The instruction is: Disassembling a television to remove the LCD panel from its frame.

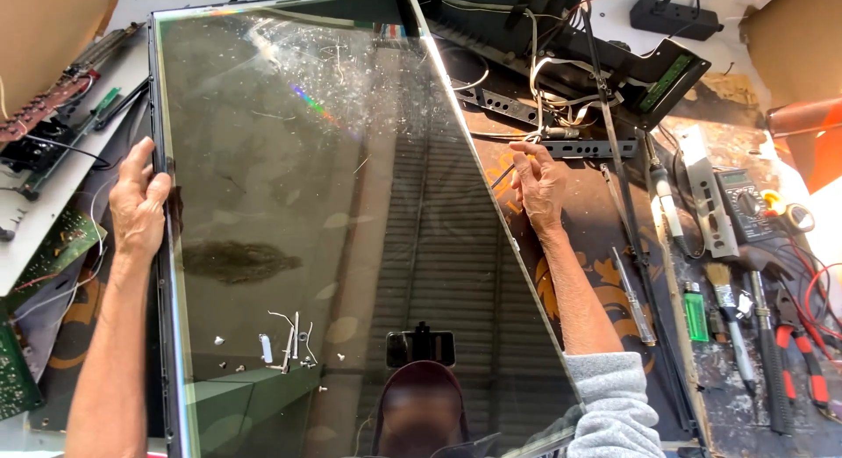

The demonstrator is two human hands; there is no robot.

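A large dark display panel [333, 203] with a thin metal frame lies tilted across the bench, its glossy face scratched and dusty. My left hand [139, 199] grips its left edge, thumb on the glass. My right hand [537, 186] is at its right edge, fingers loosely curled and partly spread; I cannot see whether it touches the frame. Several small screws and bent metal clips [285, 344] rest on the glass near the lower left.
Green circuit boards [53, 247] and wires lie at the left. At the back sits a black chassis with white cables [570, 63]. To the right are a multimeter [745, 199], a screwdriver [633, 298], a brush [724, 291], red-handled pliers [802, 353] and a power strip [675, 17].
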